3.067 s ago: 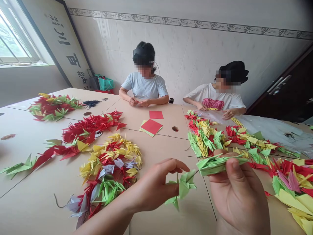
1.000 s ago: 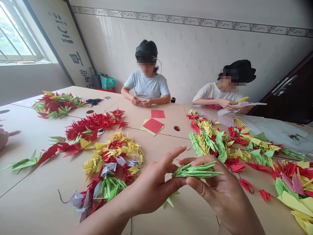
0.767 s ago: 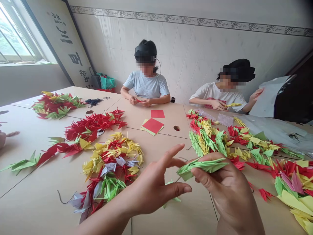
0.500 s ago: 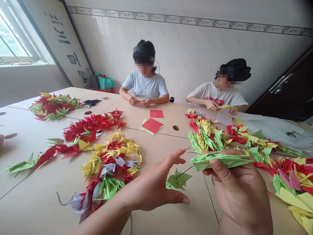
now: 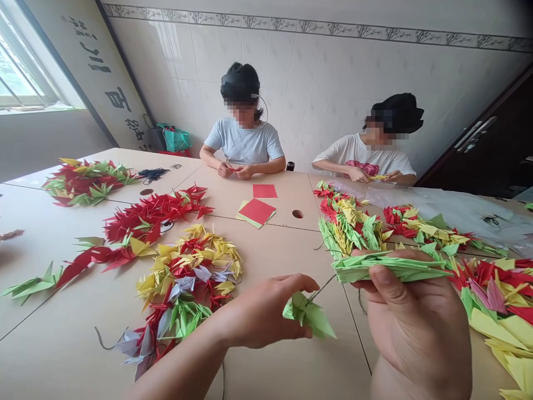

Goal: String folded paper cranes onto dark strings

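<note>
My right hand (image 5: 416, 328) is closed on a packed stack of green paper cranes (image 5: 387, 268), held level above the table. A thin thread (image 5: 320, 289) runs from the stack's left end down to a single green paper crane (image 5: 307, 315). My left hand (image 5: 264, 316) pinches that crane between thumb and fingers, just above the tabletop. Both forearms come in from the bottom edge.
Piles of red, yellow and green paper cranes (image 5: 183, 278) cover the beige table (image 5: 270, 244), with more on the right (image 5: 483, 278). Red paper squares (image 5: 257, 211) lie mid-table. Two people sit at the far side folding paper. A dark door (image 5: 491, 150) is at right.
My left hand, open half a second ago, has closed on the single green crane. The right hand's stack has stayed level and shifted slightly right.
</note>
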`<state>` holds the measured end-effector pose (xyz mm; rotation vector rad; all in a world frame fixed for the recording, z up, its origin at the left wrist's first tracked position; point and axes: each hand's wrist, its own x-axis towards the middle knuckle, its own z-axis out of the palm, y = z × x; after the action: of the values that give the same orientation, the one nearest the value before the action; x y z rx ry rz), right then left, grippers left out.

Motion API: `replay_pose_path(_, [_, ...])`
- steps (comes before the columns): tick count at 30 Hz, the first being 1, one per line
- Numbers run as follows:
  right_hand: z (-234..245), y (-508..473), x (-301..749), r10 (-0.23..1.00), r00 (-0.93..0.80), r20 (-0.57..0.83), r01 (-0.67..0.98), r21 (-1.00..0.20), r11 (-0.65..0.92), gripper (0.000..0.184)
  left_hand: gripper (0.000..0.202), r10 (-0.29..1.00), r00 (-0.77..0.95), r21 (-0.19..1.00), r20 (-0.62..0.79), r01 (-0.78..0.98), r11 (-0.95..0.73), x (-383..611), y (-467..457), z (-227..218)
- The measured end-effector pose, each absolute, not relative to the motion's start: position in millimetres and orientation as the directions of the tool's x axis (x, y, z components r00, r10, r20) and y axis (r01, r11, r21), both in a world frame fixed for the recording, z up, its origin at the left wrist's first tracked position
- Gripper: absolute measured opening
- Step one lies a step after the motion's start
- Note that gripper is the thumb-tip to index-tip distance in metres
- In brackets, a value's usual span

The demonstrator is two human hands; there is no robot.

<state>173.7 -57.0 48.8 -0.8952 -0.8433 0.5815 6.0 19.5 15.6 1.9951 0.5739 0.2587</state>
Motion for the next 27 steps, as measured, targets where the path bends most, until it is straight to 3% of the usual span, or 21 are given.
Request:
replay_pose_path(5, [51,-59,175,0.717,0.586,0.377,-0.088,-0.850,0.519,0.018,0.038,0.531,0.845,0.890,-0.064,0.289,-0.353,8,21,16])
replay_pose_path(14, [59,-63,182,0.696,0.590,0.409,-0.073,-0.832,0.550,0.012,0.036,0.541,0.841,0.990,0.006,0.070,-0.119,2,21,20])
replay_pose_path(21, [56,-64,181,0.726,0.554,0.408,-0.032,-0.861,0.508,0.014,0.032,0.550,0.835,0.996,0.012,-0.061,0.071,0,17,21])
replay_pose_path(27, [59,-65,182,0.681,0.582,0.443,-0.020,-0.830,0.557,0.014,0.032,0.563,0.824,0.984,0.061,-0.143,0.102,0,18,20])
